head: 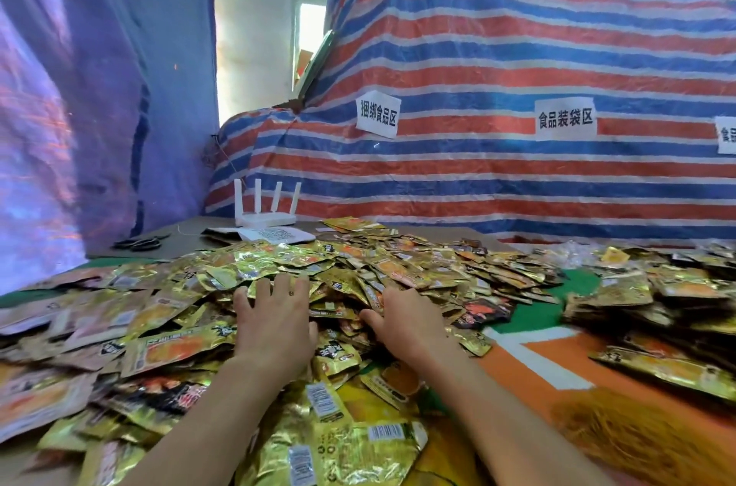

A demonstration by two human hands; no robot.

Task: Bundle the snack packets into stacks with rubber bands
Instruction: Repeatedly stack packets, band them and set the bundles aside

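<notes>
A big loose heap of gold, orange and black snack packets (398,266) covers the table in front of me. My left hand (275,318) lies palm down on the heap with its fingers spread and fairly straight, a ring on one finger. My right hand (402,320) rests on the packets just to the right, its fingertips dipped among them; whether it pinches one is hidden. No rubber band shows on either hand.
More packets (657,310) lie in a second heap at the right, across a bare green and orange table cover (529,350). A white router (265,212), papers and black scissors (139,243) sit at the back left. A striped tarp (517,87) with paper labels rises behind.
</notes>
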